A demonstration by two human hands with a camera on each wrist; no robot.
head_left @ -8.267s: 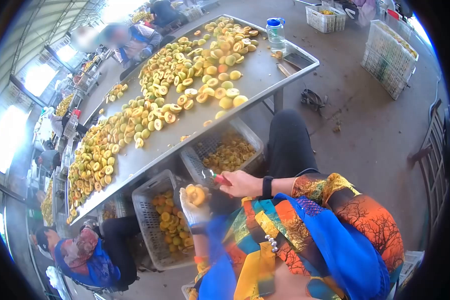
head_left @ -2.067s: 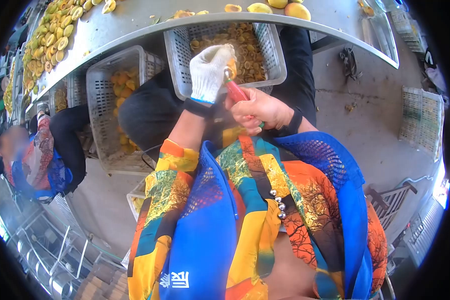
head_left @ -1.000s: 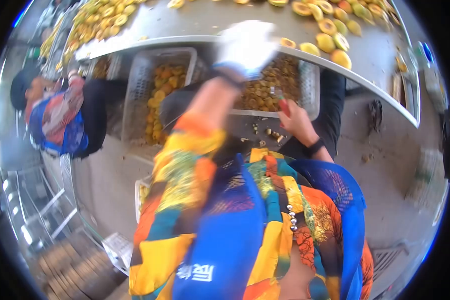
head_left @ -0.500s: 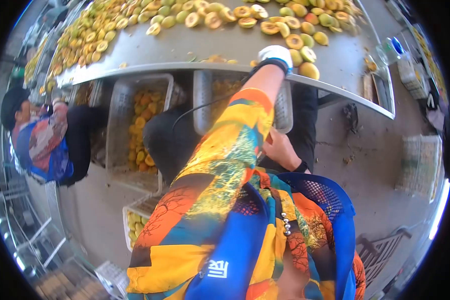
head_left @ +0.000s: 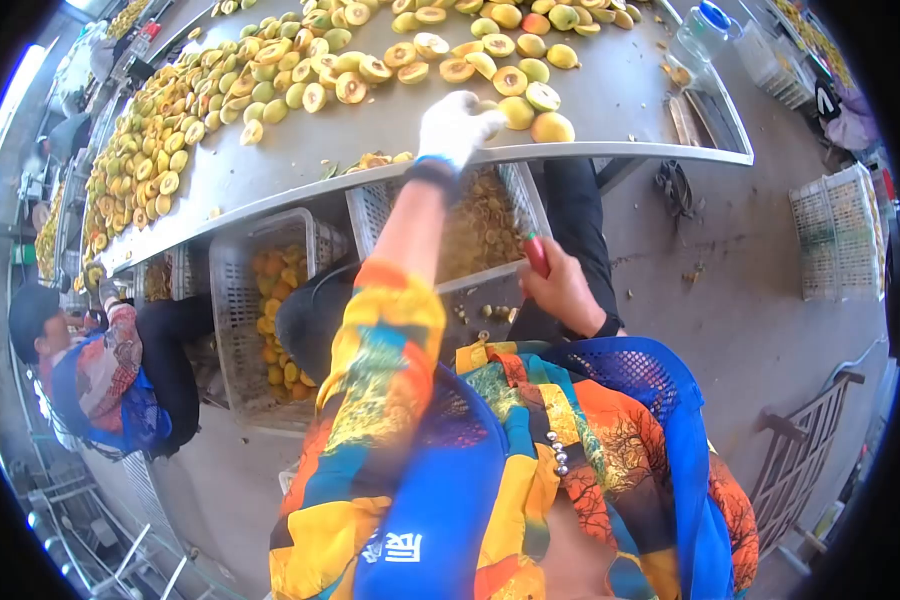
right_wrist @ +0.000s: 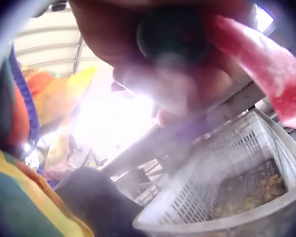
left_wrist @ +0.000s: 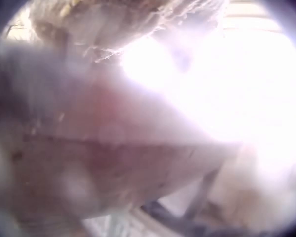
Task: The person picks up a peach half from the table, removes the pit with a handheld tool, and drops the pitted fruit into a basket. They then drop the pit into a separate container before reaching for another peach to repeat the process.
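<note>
My left hand [head_left: 457, 128], in a white glove, is over the table's near edge. Its thumb and fingers close about a yellow-green peach half [head_left: 485, 107], which they partly cover. Several more peaches [head_left: 552, 127] lie just right of it. In the left wrist view the glove [left_wrist: 103, 24] fills the top, blurred. My bare right hand [head_left: 560, 292], above my lap, grips a pitting tool by its red handle [head_left: 537, 255]. The right wrist view shows the curled fingers [right_wrist: 177, 89] and the red handle [right_wrist: 264, 64]; the tool's metal head is hidden.
The metal table [head_left: 370, 150] bears a long heap of peach halves [head_left: 240, 90]. Below stand a crate of scraps [head_left: 525, 200] and a crate of orange-yellow fruit [head_left: 232, 330]. A bottle [head_left: 703, 35] stands right. Another person [head_left: 110, 370] sits left.
My left hand went from near the crate onto the table among the peaches, then drew back left towards the edge. The right hand keeps the pitting tool low. The head view has shifted.
</note>
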